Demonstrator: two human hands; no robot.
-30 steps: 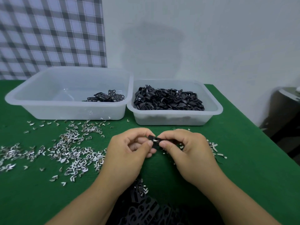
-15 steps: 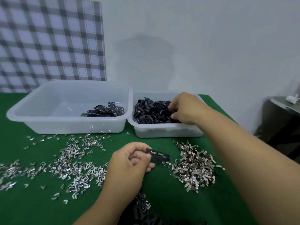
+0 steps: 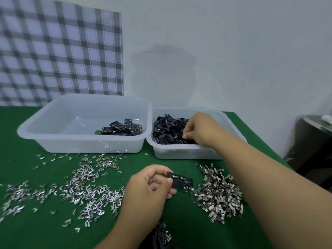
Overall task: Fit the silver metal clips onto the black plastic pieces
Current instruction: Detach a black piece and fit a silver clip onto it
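Black plastic piece point(image 3: 181, 183) pinched in L hand point(image 3: 147, 189), fingers curled, R hand point(image 3: 199, 130) outstretched, fingers pinching black pile point(image 3: 167, 131).

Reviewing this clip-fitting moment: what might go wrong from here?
1. The right hand digs among heaped black plastic pieces in the right tub; several may come up hooked together and spill.
2. The right forearm passes close over the edge of the pile of silver clips; drawing back low could scatter them.
3. The left hand pinches one black piece by its end only; it might slip.
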